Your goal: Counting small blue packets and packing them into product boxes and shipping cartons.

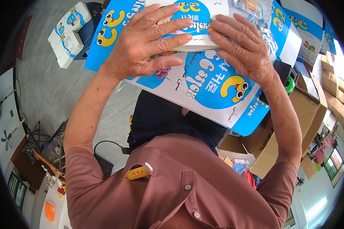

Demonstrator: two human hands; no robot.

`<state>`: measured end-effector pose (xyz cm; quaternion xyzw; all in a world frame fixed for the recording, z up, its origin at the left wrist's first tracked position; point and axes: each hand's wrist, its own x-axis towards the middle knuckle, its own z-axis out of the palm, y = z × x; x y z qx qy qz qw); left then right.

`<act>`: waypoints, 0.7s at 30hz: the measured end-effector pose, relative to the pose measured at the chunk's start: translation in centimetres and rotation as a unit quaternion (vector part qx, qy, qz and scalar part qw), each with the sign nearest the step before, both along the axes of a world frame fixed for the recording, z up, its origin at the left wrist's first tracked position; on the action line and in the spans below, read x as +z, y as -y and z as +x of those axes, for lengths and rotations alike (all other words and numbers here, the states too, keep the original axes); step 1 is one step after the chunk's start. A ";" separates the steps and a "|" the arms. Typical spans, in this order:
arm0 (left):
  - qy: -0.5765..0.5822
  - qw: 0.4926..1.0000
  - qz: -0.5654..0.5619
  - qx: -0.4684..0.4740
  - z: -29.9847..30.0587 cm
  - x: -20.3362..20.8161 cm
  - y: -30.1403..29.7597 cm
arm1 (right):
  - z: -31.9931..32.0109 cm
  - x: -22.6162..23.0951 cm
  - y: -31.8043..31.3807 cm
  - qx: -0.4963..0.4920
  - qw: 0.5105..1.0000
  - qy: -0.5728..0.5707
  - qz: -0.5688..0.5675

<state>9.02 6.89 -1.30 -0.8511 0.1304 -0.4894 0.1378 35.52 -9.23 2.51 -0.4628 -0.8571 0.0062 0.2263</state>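
A white and blue printed carton [218, 38] with yellow cartoon figures lies at the top middle, its far side cut off by the view. My left hand [147, 44] rests across its left part, fingers stretched and spread, the thumb lower down. On the right end lie the fingers of my right hand [242, 47], extended and slightly bent. Both palms face down, and their undersides are hidden. Beneath the carton spread large printed cardboard sheets [214, 86] in blue and white, with fruit pictures. Small clear-wrapped packets [252, 7] sit beyond my right hand.
A stack of white cut-out cartons [70, 32] stands at the far left. More blue printed sheets [283, 23] lie at the right. Beside my right forearm are a black device with a green wheel [290, 84] and an open brown cardboard box [294, 118].
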 end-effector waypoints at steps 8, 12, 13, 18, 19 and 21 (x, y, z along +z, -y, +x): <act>-0.171 0.947 -0.265 0.050 -1.8 -0.2 3.4 | -1.4 -2.4 1.3 -0.057 0.996 0.014 0.072; -0.207 0.930 -0.304 0.022 -2.0 0.2 3.2 | -2.5 -1.0 1.3 -0.079 0.996 -0.002 0.032; -0.195 0.932 -0.303 0.029 -1.9 -0.3 3.4 | -3.0 -0.9 1.1 -0.079 0.996 -0.003 0.037; -0.178 0.941 -0.282 0.052 -2.6 -0.2 2.0 | -5.0 -1.8 0.6 -0.094 0.994 -0.014 0.054; -0.182 0.942 -0.276 0.056 -2.9 0.1 1.8 | -4.7 -2.0 0.6 -0.093 0.994 -0.018 0.055; -0.171 0.927 -0.324 0.079 -3.5 0.2 1.9 | -4.4 -2.2 0.5 -0.091 0.994 -0.025 0.055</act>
